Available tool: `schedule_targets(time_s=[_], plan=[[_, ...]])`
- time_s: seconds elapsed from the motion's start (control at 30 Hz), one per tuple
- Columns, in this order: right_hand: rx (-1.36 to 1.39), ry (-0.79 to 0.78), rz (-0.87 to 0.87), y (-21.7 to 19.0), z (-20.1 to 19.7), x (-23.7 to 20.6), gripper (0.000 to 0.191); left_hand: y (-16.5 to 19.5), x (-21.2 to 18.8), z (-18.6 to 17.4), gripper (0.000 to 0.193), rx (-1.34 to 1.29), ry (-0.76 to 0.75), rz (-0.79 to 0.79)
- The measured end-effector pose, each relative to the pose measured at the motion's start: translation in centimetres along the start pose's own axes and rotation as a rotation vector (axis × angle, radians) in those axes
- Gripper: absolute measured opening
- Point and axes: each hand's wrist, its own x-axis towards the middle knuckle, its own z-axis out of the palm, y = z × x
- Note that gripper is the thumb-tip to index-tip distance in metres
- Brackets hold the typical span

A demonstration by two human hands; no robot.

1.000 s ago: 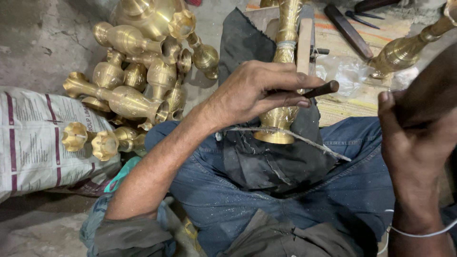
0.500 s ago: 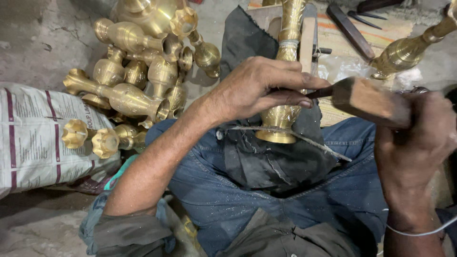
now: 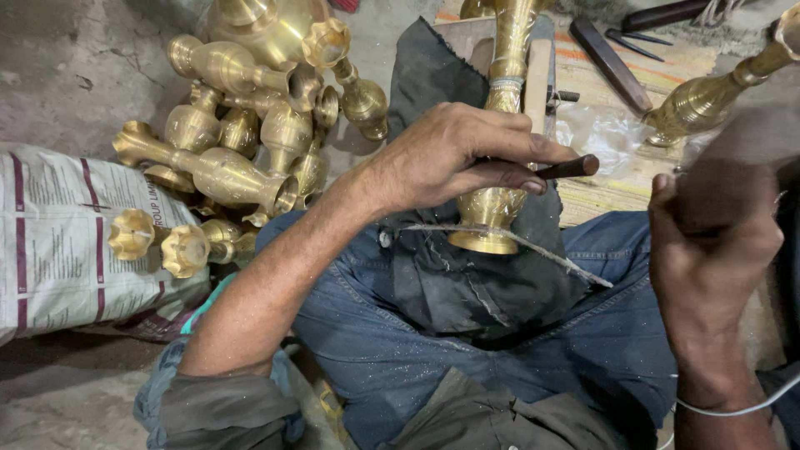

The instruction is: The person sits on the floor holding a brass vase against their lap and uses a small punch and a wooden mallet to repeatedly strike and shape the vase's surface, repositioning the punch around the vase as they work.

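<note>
My left hand (image 3: 467, 158) is closed on a dark metal punch (image 3: 571, 167) and holds its tip against a tall brass vase (image 3: 497, 212). The vase lies on a black cloth (image 3: 467, 292) spread over my lap in blue jeans. Its neck points away from me and its round foot is toward me. My right hand (image 3: 708, 250) is raised at the right edge, gripping a wooden mallet (image 3: 737, 158). The mallet is blurred by motion and stands apart from the punch.
A heap of brass vases (image 3: 242, 142) lies on the floor at the left, beside a printed sack (image 3: 58, 233). Another brass vase (image 3: 708, 96) lies at the upper right. Dark hand tools (image 3: 617, 54) rest on a mat at the top. A thin stick (image 3: 517, 242) crosses the cloth.
Half a second ago the mallet was down on the end of the punch; now my right hand has lifted it back to the right. The left hand and vase stay in place.
</note>
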Motion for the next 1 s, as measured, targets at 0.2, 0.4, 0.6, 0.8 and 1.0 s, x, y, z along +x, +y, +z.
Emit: schedule_targets(time_s=[0.2,0.4,0.6,0.8,1.0], plan=[[0.015,0.000,-0.062,0.2,-0.3,0.0,0.031,0.0,0.2,-0.1,0.041,0.014,0.001,0.029],[-0.041,-0.081,0.010,0.1,-0.6,0.8,0.026,-0.8,-0.6,0.4,0.045,0.059,-0.011,-0.030],[0.126,-0.386,0.025,-1.7,2.3,5.2,0.069,-0.5,-2.6,2.0,0.023,-0.515,0.643,-0.164],[0.354,-0.679,-0.063,-0.4,8.7,8.4,0.113,1.8,-6.2,6.0,0.037,-0.635,1.164,-0.508],[0.640,-0.901,0.406,0.9,9.3,8.4,0.098,3.5,-6.2,7.7,0.034,-0.527,0.928,-0.384]])
